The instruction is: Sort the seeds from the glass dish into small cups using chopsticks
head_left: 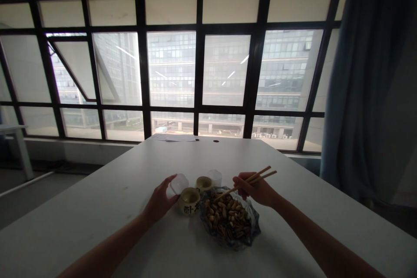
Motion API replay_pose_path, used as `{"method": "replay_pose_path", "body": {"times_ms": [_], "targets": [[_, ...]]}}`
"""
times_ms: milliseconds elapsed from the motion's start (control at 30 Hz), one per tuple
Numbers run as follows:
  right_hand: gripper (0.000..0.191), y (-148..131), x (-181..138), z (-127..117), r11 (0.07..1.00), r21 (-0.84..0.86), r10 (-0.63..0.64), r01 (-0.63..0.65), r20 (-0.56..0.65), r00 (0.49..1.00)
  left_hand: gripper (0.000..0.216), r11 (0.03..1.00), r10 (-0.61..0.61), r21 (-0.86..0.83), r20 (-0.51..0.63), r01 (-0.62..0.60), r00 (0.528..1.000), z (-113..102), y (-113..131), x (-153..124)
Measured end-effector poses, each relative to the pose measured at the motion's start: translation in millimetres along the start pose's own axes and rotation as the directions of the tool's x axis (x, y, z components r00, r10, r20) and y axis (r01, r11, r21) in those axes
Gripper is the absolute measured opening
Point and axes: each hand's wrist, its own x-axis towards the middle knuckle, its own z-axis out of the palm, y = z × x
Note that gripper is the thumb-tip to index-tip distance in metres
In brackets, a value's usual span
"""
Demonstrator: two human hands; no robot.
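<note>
My left hand (162,197) is closed around the edge of a small translucent plastic container (179,183), with the thumb close to a cream-coloured cup (190,207) bearing dark characters. Behind that cup stands a second, similar cup (203,182), with another translucent container (214,177) beside it. My right hand (252,188) grips a pair of wooden chopsticks (260,174), whose tips reach down to the left edge of a heap of peanuts and seeds (228,217). The heap lies in an opened, crumpled plastic bag (255,225) to the right of the cups.
All of this rests on a long white table (137,191). White papers (174,137) lie at its far end, near dark round holes. Beyond are framed windows (171,69), one tilted open. A blue curtain (348,95) hangs at right, and another table (19,139) stands at left.
</note>
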Motion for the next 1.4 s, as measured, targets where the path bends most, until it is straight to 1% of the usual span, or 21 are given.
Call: {"method": "replay_pose_path", "body": {"times_ms": [100, 233, 333, 400, 500, 567, 633, 733, 800, 867, 933, 1033, 1133, 1200, 1267, 1333, 1400], "targets": [[0.056, 0.5, -0.4, 2.2, 1.0, 0.0, -0.004, 0.004, 0.005, 1.0, 0.061, 1.0, -0.004, 0.013, 0.005, 0.004, 1.0, -0.4, 0.1, 0.3], [0.058, 3.6, 2.5, 1.9, 0.999, 0.038, -0.016, 0.019, -0.068, 0.998, 0.061, 0.999, -0.019, 0.029, 0.016, 0.019, 1.0, -1.2, 0.9, 0.4], [0.059, 10.0, 7.7, -3.8, 0.991, 0.134, 0.013, 0.005, -0.133, 0.991, 0.062, 0.999, -0.018, 0.048, 0.004, 0.018, 1.0, -1.3, 0.6, 0.7], [0.058, 16.4, 11.8, -9.5, 0.97, 0.241, 0.071, -0.021, -0.201, 0.977, 0.063, 0.998, -0.011, 0.056, -0.013, 0.012, 1.0, -1.0, -0.6, 1.0], [0.051, 26.3, 16.8, -18.3, 0.902, 0.42, 0.225, -0.096, -0.268, 0.937, 0.06, 0.999, 0.014, 0.05, -0.019, -0.013, 1.0, -0.5, -2.3, 1.4], [0.043, 31.1, 18.3, -22.7, 0.846, 0.51, 0.327, -0.155, -0.268, 0.906, 0.059, 0.999, 0.03, 0.042, -0.017, -0.029, 0.999, -0.5, -2.1, 1.6], [0.037, 33.5, 18.4, -25.3, 0.801, 0.565, 0.398, -0.199, -0.254, 0.881, 0.057, 0.998, 0.042, 0.037, -0.02, -0.041, 0.999, -1.2, -0.6, 1.8], [0.035, 33.3, 17.6, -26.3, 0.771, 0.595, 0.437, -0.225, -0.237, 0.868, 0.055, 0.998, 0.056, 0.039, -0.014, -0.055, 0.998, -3.1, 3.4, 1.8], [0.035, 32.1, 17.3, -26.0, 0.786, 0.579, 0.418, -0.216, -0.241, 0.876, 0.054, 0.997, 0.061, 0.044, -0.007, -0.061, 0.998, -4.2, 5.8, 1.7], [0.037, 30.8, 17.5, -26.1, 0.821, 0.543, 0.367, -0.177, -0.265, 0.892, 0.054, 0.997, 0.061, 0.049, -0.003, -0.061, 0.998, -4.7, 6.8, 1.7], [0.041, 29.2, 17.8, -27.1, 0.857, 0.503, 0.3, -0.114, -0.305, 0.904, 0.054, 0.997, 0.064, 0.047, 0.003, -0.064, 0.998, -4.4, 6.4, 1.8], [0.052, 23.9, 17.1, -28.2, 0.9, 0.435, 0.2, -0.023, -0.365, 0.909, 0.054, 0.997, 0.073, 0.038, -0.002, -0.073, 0.997, -3.1, 4.6, 2.0], [0.059, 11.3, 14.8, -20.3, 0.928, 0.366, 0.094, 0.07, -0.41, 0.907, 0.054, 0.996, 0.079, 0.032, -0.015, -0.078, 0.997, -1.9, 2.9, 1.8], [0.059, -1.3, 13.5, -5.2, 0.934, 0.332, 0.023, 0.128, -0.414, 0.91, 0.055, 0.997, 0.079, 0.027, -0.018, -0.078, 0.997, -1.2, 1.4, 1.7], [0.057, -15.3, 14.2, 17.7, 0.937, 0.304, -0.048, 0.171, -0.373, 0.927, 0.056, 0.997, 0.076, 0.024, -0.025, -0.076, 0.997, -0.5, -0.7, 1.8], [0.057, -27.6, 18.3, 44.4, 0.944, 0.264, -0.118, 0.196, -0.285, 0.951, 0.058, 0.997, 0.072, 0.024, -0.037, -0.071, 0.997, 0.5, -3.4, 1.9], [0.056, -35.7, 26.2, 69.2, 0.959, 0.199, -0.162, 0.2, -0.195, 0.967, 0.058, 0.998, 0.061, 0.024, -0.05, -0.06, 0.997, 1.7, -6.1, 1.9]]}}
